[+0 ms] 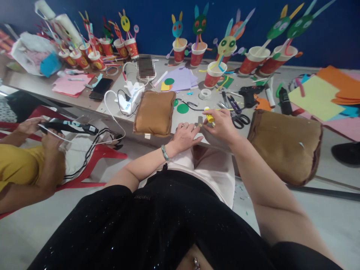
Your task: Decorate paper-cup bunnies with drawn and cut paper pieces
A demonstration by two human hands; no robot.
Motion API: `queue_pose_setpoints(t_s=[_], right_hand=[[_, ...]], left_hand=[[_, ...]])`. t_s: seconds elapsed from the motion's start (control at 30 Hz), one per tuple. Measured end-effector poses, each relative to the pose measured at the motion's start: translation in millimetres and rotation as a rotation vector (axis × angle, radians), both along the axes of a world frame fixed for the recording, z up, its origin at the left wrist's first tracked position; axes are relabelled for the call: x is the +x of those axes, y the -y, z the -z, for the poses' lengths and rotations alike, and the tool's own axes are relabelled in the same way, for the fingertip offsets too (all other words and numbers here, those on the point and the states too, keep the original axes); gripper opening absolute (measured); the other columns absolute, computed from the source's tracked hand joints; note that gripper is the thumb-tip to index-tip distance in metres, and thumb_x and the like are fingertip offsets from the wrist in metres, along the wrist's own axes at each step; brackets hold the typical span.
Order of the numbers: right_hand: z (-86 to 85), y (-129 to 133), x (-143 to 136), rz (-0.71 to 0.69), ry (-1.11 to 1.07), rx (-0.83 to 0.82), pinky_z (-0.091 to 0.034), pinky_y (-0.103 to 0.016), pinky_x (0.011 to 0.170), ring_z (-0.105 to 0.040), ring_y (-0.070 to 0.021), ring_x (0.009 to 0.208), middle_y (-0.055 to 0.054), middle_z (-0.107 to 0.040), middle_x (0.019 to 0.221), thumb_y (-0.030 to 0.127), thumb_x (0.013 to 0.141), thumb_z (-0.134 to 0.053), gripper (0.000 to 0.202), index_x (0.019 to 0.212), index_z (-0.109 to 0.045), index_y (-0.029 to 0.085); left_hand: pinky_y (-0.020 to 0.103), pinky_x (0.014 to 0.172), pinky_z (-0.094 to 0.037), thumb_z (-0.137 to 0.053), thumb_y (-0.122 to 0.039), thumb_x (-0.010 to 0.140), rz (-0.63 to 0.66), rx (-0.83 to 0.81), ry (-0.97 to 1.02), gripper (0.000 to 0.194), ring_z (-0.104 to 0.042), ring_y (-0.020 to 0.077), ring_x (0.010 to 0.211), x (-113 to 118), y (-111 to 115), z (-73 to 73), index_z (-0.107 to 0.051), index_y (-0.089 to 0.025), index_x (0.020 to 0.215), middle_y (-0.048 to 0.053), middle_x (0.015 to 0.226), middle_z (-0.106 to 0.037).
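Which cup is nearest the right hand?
The cup with the pale yellow head, standing forward of its neighbours; every other cup is farther from the right hand.

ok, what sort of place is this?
Looks like a paper-craft workspace, perhaps a classroom: paper cups holding eared cutout figures line the blue wall, coloured paper sheets are spread about, and what looks like a glue gun lies among them.

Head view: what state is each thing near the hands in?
Small yellow tube: held in right hand
Left hand: fingers spread
Black-handled scissors: lying flat; open or shut unclear
White tape roll: lying flat
Glue gun: lying on its side
Front paper cup: upright, holding a figure
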State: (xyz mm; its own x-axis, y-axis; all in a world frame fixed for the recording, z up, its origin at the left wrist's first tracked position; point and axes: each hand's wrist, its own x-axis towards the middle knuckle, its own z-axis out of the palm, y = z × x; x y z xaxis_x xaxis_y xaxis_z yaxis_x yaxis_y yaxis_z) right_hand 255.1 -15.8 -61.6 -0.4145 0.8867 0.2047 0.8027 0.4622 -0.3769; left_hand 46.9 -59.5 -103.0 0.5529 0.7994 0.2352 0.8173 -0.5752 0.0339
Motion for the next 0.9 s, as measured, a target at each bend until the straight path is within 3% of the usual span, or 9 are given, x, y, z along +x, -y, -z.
queue_pose_setpoints(t_s=[0.2, 0.43, 0.7, 0.9], right_hand=[[-2.1, -2.6, -3.1, -0.078, 0.105, 0.028, -0.042, -0.062, 0.115, -0.070, -0.0416, 0.116, -0.017, -0.080, 0.124, 0.031, 0.096, -0.058, 0.049, 0.144, -0.066, 0.027], [-4.9, -6.6, -7.7, -0.136, 0.190, 0.044, -0.039, -0.058, 0.116, -0.067, -0.0390, 0.112, -0.016, -0.079, 0.108, 0.026, 0.097, -0.056, 0.043, 0.139, -0.067, 0.026], [-0.3, -6.6, -7.6, -0.092, 0.175, 0.048, -0.040, -0.058, 0.115, -0.069, -0.0394, 0.110, -0.017, -0.079, 0.111, 0.030, 0.096, -0.056, 0.044, 0.138, -0.068, 0.024], [3.3, -3.1, -7.1, 0.032, 0.062, 0.046, -0.043, -0.056, 0.116, -0.073, -0.0369, 0.110, -0.014, -0.081, 0.111, 0.029, 0.096, -0.056, 0.046, 0.140, -0.065, 0.025]], left_hand=[[0.046, 0.098, -0.040, -0.041, -0.057, 0.116, 0.011, 0.007, 0.013, 0.057, -0.064, 0.0319, 0.109, -0.7, 0.9, -2.2, -0.073, -0.017, 0.142, 0.017, 0.117, -0.074], [0.046, 0.098, -0.041, -0.045, -0.057, 0.115, 0.009, -0.022, 0.010, 0.053, -0.065, 0.0328, 0.110, -0.9, 1.5, -6.4, -0.077, -0.017, 0.131, 0.018, 0.117, -0.074], [0.046, 0.099, -0.039, -0.041, -0.058, 0.116, 0.014, -0.028, 0.003, 0.057, -0.066, 0.0332, 0.112, -0.8, 2.0, -8.0, -0.075, -0.016, 0.135, 0.018, 0.119, -0.075], [0.046, 0.099, -0.039, -0.038, -0.062, 0.116, 0.008, -0.023, -0.016, 0.064, -0.067, 0.0327, 0.112, 0.7, 1.0, -6.9, -0.073, -0.016, 0.142, 0.018, 0.118, -0.076]])
